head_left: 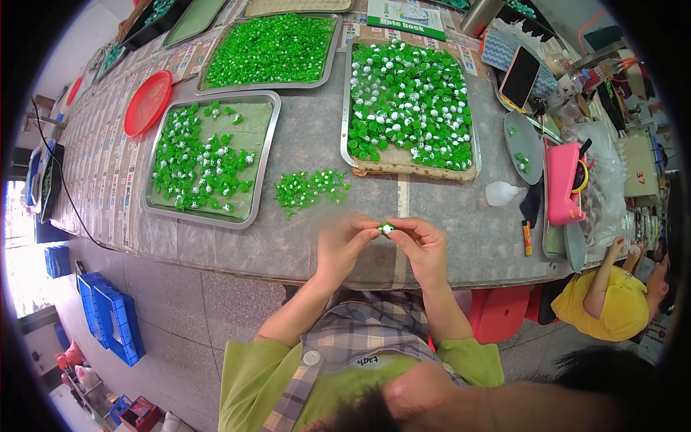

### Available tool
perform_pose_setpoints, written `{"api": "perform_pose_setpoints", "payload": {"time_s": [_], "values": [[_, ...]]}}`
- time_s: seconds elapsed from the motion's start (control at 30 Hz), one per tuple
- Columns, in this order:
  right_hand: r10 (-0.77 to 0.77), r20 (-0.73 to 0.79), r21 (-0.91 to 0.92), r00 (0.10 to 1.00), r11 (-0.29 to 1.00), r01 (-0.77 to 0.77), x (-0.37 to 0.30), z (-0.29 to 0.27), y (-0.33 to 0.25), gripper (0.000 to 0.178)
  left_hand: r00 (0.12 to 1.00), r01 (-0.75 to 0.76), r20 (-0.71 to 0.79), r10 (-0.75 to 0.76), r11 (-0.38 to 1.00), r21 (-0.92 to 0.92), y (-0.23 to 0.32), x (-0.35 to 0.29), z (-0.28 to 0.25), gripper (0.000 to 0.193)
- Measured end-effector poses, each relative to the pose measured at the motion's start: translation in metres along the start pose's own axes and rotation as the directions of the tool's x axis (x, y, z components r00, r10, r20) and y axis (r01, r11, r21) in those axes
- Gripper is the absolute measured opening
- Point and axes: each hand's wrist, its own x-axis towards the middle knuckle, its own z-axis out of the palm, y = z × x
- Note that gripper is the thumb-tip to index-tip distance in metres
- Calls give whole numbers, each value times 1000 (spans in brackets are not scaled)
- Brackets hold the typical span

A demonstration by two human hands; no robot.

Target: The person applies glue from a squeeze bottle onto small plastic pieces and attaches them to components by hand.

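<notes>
Nearest my camera is dark hair (pixel 366 412); beyond, the left hand (pixel 344 246) and right hand (pixel 426 248) pinch a small green-and-white, plastic-looking piece (pixel 388 229) over the grey-covered table (pixel 468 241), presumably fingertip-held for fine control.

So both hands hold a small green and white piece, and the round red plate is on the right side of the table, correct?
Not quite: the head view shows the round red plate on the left side of the table, beside a metal tray. The left hand and right hand do hold a small green and white piece.
</notes>
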Motion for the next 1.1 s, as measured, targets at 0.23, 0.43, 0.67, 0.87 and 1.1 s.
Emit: {"api": "perform_pose_setpoints", "payload": {"time_s": [0.23, 0.43, 0.67, 0.87, 1.1], "values": [[15, -40, 25, 999, 1000, -14, -8, 2, 0, 17, 988, -156, 20, 155, 978, 137, 8, -3, 8, 7], [52, -35, 26, 998, 998, -51, -7, -5, -5, 16, 972, -235, 101, 214, 918, 320, 17, 1, 5, 9], [58, -1, 25, 998, 998, -58, -5, -11, -6, 16, 931, -363, 141, 338, 805, 469, 18, 1, 10, 14], [97, 6, -11, 995, 995, -97, -6, -11, -6, 15, 934, -356, 154, 323, 801, 480, 12, -2, 10, 16], [139, 43, 76, 989, 987, -142, 2, -13, -11, 13, 882, -471, 326, 341, 671, 573, 25, 8, 2, 18]]}}
